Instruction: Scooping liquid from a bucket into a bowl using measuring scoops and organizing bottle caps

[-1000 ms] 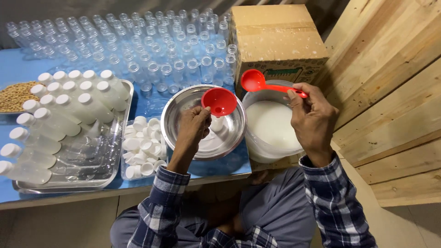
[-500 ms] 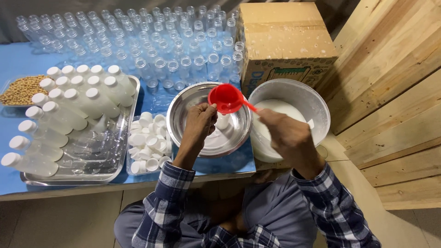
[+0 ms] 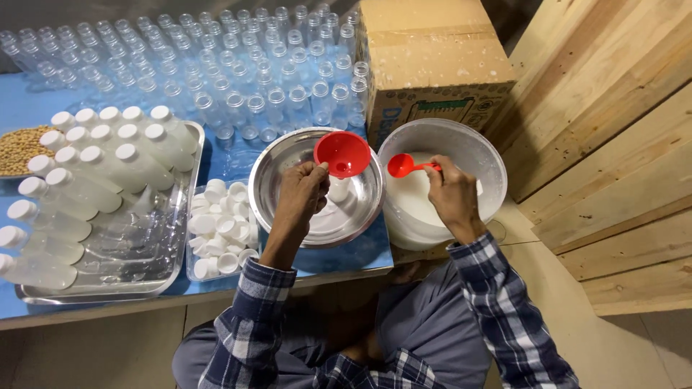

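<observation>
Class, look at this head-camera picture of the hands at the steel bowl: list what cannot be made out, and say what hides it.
- Bottle under the red funnel: its neck and fill level are hidden by the funnel and the left hand.
- Red spoon in the right hand: its handle end is covered by the fingers.
- White liquid in the white bucket: depth cannot be judged.
- Tray of capped bottles: cut off by the left edge.

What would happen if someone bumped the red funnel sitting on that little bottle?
The red funnel would probably tip easily: its wide mouth sits high on a small bottle, and the left hand is steadying it. It looks like thin plastic, so likely light and stiff. The bottle, standing in the curved steel bowl, might slide.
</observation>
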